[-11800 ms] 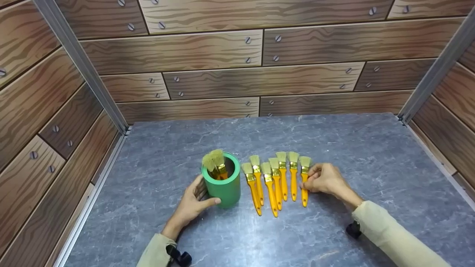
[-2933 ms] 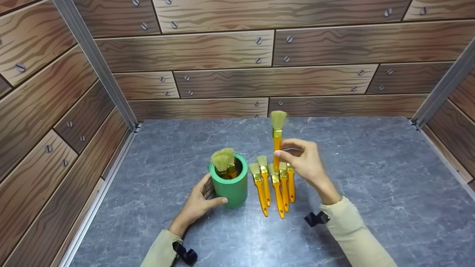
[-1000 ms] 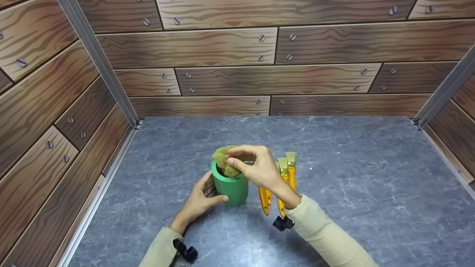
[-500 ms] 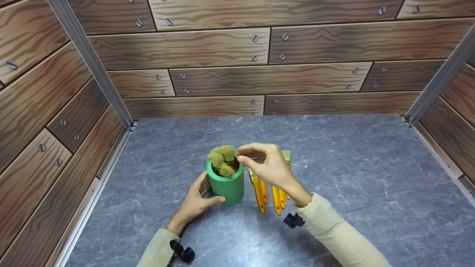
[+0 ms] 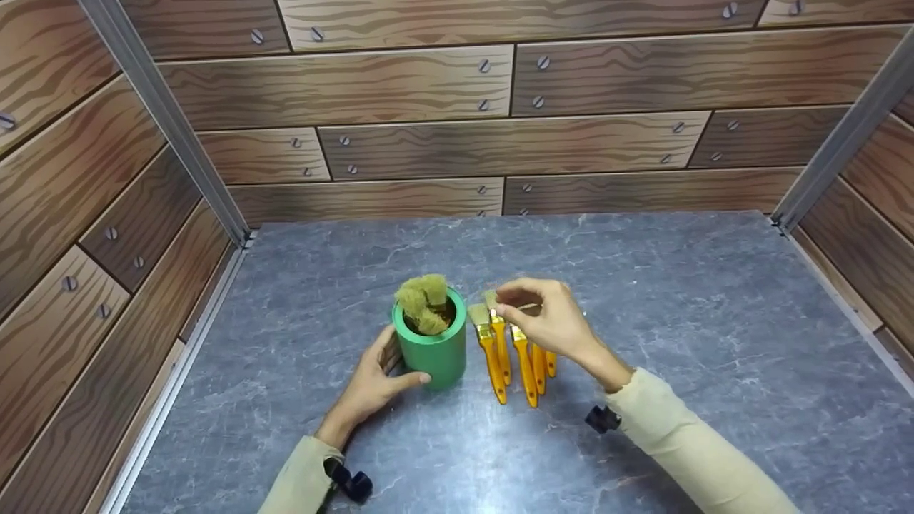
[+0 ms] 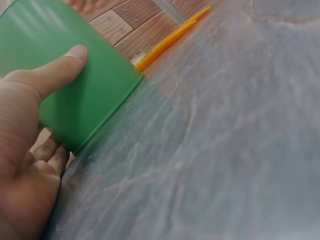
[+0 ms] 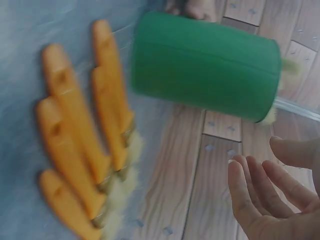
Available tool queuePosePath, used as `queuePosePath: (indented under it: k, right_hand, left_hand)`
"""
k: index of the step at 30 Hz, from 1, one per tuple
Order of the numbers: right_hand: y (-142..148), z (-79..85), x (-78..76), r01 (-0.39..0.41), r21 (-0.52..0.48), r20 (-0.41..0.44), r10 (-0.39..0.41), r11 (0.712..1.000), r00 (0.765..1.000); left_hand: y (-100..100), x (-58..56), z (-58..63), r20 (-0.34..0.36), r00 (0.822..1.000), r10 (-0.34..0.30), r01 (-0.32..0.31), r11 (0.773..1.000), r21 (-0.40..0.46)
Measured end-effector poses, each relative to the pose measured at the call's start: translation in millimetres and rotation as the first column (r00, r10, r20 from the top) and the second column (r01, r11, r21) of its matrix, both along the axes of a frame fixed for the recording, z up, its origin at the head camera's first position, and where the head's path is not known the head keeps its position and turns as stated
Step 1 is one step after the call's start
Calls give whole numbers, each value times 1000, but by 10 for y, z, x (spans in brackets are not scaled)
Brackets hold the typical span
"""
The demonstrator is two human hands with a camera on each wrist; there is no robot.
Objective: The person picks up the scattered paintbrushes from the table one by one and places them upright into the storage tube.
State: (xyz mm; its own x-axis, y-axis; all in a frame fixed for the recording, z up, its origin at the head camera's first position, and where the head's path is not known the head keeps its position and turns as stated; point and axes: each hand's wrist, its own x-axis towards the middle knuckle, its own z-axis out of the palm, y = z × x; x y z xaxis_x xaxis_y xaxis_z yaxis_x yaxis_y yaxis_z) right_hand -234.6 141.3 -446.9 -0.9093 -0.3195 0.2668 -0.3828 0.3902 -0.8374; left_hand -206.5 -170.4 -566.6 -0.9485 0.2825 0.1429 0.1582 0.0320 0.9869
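A green cylindrical cup (image 5: 434, 357) stands upright on the table, several paintbrushes (image 5: 421, 296) in it with bristles up. My left hand (image 5: 373, 378) holds the cup at its left side. In the left wrist view the thumb (image 6: 62, 70) lies across the cup's wall and the other fingers are partly hidden behind it. To the right of the cup lie several more paintbrushes (image 5: 493, 364) with orange handles, bristles pointing away from me. Above their bristle ends hovers my right hand (image 5: 553, 321), fingers loosely bent and holding nothing, as the right wrist view also shows. It hides part of those brushes.
The grey marbled tabletop (image 5: 664, 300) stretches around the cup and brushes. Wood-patterned panels (image 5: 428, 150) close off the back and both sides, with metal corner posts (image 5: 168, 128) between them.
Earlier my right hand picked up the rightmost paintbrush, then carried another one upright to the cup and let it go inside. It has since moved right, over the lying brushes. The left hand has kept its hold.
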Motion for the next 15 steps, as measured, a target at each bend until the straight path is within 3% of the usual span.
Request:
queuePosePath:
  k: [15]
  right_hand:
    - [392,-389,-97,70,180,-37,-65,981,997]
  left_hand:
    - [-4,15,11,9,1000,16,-15,1000,-17]
